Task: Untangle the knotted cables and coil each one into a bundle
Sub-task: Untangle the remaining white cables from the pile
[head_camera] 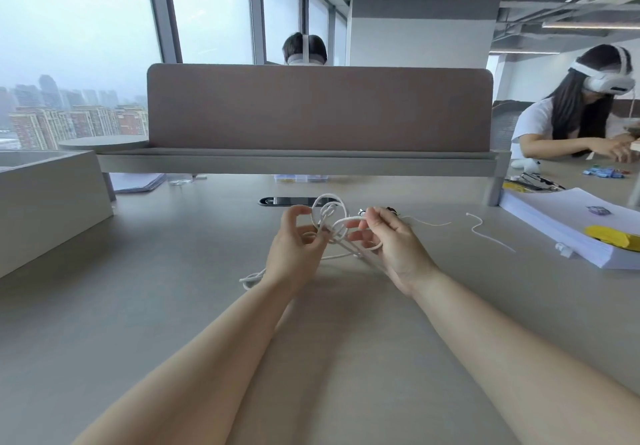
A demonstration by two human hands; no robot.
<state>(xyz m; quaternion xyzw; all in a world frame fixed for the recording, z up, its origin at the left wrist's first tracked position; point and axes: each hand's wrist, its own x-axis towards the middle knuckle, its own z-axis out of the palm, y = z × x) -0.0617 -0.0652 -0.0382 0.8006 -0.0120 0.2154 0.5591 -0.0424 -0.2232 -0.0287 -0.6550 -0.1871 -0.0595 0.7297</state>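
A person's two bare forearms reach forward over a pale grey desk (173, 289), seen from their own viewpoint. The hands are held up just above the desk, close together but not touching, with a knot (332, 223) of white cable (346, 256) between them.

The left hand (294, 247) is directly left of the knot. Its fingers are curled in around strands coming out of the knot, and its thumb is raised above them. The right hand (394, 244) is directly right of the knot. Its thumb and forefinger pinch a strand that leads into the knot, and its other fingers are loosely bent beneath.

Open loops of the white cable rise above the knot. Below the knot, several strands slant down to the desk under the right hand. One strand runs behind the left wrist and ends in a small bend (252, 280) on the desk, down and to the left of the knot.

Well to the right of the knot, past the right hand, a second white cable (485, 231) lies loose on the desk in a wavy line, touching neither hand. Further right of the knot is a thick stack of white paper (571, 226). Just behind the knot, a dark oval slot (277, 201) is set into the desk, and beyond that a brown partition (318, 109) stands across it.
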